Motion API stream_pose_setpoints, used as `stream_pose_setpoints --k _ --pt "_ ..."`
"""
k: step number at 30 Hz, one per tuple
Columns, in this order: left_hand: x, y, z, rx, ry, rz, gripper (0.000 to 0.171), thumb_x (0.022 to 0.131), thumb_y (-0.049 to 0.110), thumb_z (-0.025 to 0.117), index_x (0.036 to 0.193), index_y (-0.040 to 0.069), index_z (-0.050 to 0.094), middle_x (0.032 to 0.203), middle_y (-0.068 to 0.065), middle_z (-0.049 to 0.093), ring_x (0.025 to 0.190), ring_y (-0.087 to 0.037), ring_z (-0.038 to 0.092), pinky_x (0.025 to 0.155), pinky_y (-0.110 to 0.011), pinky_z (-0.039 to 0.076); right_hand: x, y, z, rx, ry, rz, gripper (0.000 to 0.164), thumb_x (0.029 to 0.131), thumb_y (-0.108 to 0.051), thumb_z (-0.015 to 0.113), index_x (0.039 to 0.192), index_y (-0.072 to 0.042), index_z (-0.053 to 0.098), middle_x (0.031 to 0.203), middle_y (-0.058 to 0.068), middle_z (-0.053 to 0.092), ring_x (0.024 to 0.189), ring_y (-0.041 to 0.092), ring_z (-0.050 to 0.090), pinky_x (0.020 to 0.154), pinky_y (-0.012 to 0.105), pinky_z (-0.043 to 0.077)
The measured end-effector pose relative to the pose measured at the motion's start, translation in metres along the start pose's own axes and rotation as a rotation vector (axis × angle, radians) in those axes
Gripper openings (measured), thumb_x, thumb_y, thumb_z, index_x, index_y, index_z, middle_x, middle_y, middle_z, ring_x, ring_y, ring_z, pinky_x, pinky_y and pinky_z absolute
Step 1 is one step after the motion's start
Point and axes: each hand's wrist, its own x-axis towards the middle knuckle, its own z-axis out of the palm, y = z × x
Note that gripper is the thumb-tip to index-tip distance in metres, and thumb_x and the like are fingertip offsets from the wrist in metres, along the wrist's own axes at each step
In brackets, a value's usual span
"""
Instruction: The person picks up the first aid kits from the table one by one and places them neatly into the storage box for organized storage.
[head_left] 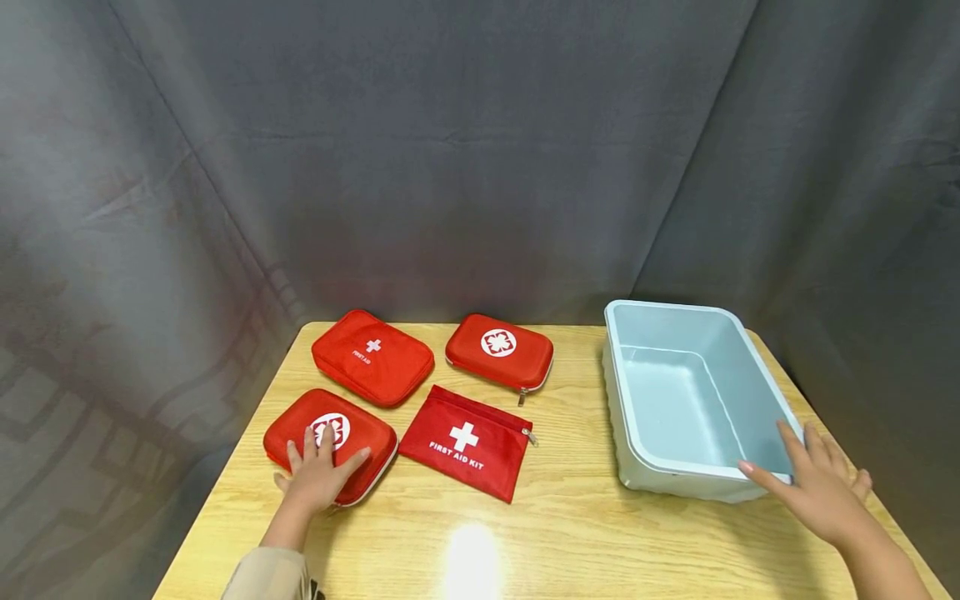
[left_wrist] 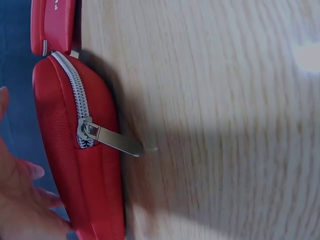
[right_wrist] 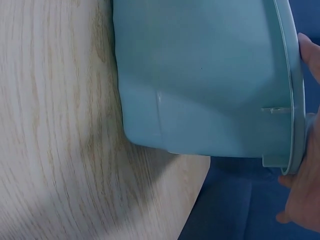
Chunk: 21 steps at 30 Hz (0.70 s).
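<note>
My left hand [head_left: 313, 481] rests with spread fingers over a red first aid case [head_left: 292, 421] bearing a white round emblem, at the front left of the table. In the left wrist view, that case's side shows a silver zipper pull [left_wrist: 112, 139], and part of my hand [left_wrist: 25, 205] appears beside it. On the other side, my right hand [head_left: 821, 493] touches the near right corner of a pale blue plastic bin [head_left: 626, 400], its fingers spread at the rim. The right wrist view shows the bin's outer wall [right_wrist: 200, 80] with the hand beside its lip.
Behind the left case lies a flat red first aid case [head_left: 397, 362]. Another red case [head_left: 528, 350] with a round emblem sits at the back middle. A flat red zippered pouch [head_left: 480, 471] lies in front of it. Grey curtain [head_left: 465, 167] hangs behind the wooden table [head_left: 585, 533].
</note>
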Motion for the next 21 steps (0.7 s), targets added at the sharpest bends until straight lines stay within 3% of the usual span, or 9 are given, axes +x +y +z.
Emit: stream_pose_setpoints --k 12,21 --pt "-0.005 -0.01 0.002 -0.073 0.026 -0.055 0.097 0.076 0.065 0.039 0.135 -0.005 0.003 0.134 -0.029 -0.018 0.114 -0.05 -0.025 0.079 -0.071 -0.005 -0.004 0.003 0.001 0.042 0.005 0.004 0.079 0.087 -0.042 0.043 0.135 0.003 0.0 0.133 0.033 -0.015 0.112 0.06 -0.009 0.071 0.073 -0.005" --pt "-0.004 -0.012 0.004 -0.088 0.079 -0.073 0.091 0.08 0.05 0.047 0.134 -0.007 0.002 0.132 -0.032 -0.019 0.114 -0.056 -0.011 0.079 -0.07 0.014 -0.01 0.01 0.01 0.085 0.138 -0.059 0.074 0.084 -0.031 0.052 0.132 0.01 0.012 0.134 0.035 -0.002 0.113 0.059 0.002 0.077 0.07 0.0"
